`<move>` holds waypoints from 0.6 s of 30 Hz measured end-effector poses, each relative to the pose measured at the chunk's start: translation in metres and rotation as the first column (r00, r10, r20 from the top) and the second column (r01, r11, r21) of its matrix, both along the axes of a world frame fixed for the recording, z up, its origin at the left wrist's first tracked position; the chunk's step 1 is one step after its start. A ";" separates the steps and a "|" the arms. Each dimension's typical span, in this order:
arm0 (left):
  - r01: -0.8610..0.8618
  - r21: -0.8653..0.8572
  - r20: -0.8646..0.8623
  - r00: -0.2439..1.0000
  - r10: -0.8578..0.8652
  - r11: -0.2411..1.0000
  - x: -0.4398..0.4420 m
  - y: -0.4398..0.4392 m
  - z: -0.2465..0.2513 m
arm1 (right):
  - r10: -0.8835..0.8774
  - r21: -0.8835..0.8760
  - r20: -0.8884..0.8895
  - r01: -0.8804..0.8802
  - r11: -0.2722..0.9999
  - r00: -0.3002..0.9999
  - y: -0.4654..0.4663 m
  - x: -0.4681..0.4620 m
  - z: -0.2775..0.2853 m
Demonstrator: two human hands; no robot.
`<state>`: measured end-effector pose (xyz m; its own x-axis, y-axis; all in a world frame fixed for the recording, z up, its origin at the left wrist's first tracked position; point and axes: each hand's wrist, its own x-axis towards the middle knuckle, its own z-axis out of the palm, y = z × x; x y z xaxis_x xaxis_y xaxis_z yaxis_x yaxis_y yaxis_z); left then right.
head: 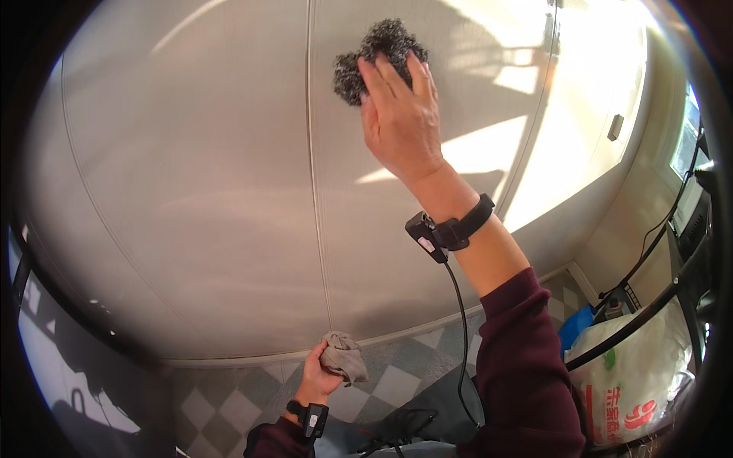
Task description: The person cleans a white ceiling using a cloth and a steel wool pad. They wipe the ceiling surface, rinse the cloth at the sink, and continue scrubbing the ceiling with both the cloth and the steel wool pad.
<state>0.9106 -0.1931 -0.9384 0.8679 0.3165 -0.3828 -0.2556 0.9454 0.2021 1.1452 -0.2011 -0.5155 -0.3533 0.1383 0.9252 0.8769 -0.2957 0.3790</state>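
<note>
My right hand (404, 117) presses a dark grey, fuzzy scouring pad (392, 43) flat against a pale panelled wall (229, 149), right of a vertical seam. Its fingers are spread over the pad, which looks like two rounded clumps of steel-wool-like mesh. Low down, near the foot of the wall, my left hand (318, 375) grips a crumpled grey-beige cloth (345, 358). Each wrist wears a black strap with a small device; a cable hangs from the right one (426, 236).
Grey and white checked floor (395, 385) meets the wall's baseboard (229, 362). At right, a white plastic bag (635, 366) with red print stands behind a curved black bar (624, 329), beside a blue item (575, 326). A window (686, 143) and a wall switch (615, 127) are further up.
</note>
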 end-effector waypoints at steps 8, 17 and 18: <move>0.017 -0.033 0.048 0.999 -0.015 0.999 0.000 0.007 -0.012 | -0.017 -0.455 0.094 0.058 0.889 0.995 0.003 0.044 -0.114; 0.032 -0.021 0.001 0.999 -0.032 0.999 0.006 0.010 -0.023 | 0.019 0.227 -0.806 0.279 0.933 0.592 -0.100 0.148 -0.022; 0.031 -0.033 -0.010 0.999 -0.031 0.999 0.006 0.009 -0.021 | -0.093 0.154 -0.641 0.247 0.957 0.762 -0.092 0.138 -0.031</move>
